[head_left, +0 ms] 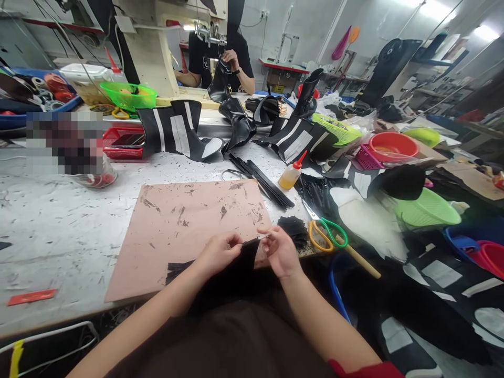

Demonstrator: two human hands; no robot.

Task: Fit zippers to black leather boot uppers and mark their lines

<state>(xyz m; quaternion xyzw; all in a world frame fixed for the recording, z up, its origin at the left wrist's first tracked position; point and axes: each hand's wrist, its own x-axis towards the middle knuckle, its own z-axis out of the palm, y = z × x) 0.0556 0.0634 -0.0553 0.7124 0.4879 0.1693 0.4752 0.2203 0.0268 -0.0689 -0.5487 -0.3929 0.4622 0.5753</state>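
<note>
At the near edge of the pinkish board (192, 210), my left hand (220, 253) is closed, thumb and finger pinching the top edge of a black piece of material (249, 253). That piece hangs down against my dark lap, where its lower outline is lost. My right hand (281, 253) is closed too, its fingertips on a thin white strip (263, 236) at the right corner of the black piece. Beside my left forearm lie black strips (179, 269) on the board. A stack of small black pieces (293, 231) is just right of my right hand.
Scissors with yellow and green handles (328, 233) lie right of the board, below a glue bottle (290, 174) and a bundle of black strips (263, 184). Boot uppers (181, 128) line the back. Across the table, a person (220, 63) holds a black boot (220, 81) at a sewing machine.
</note>
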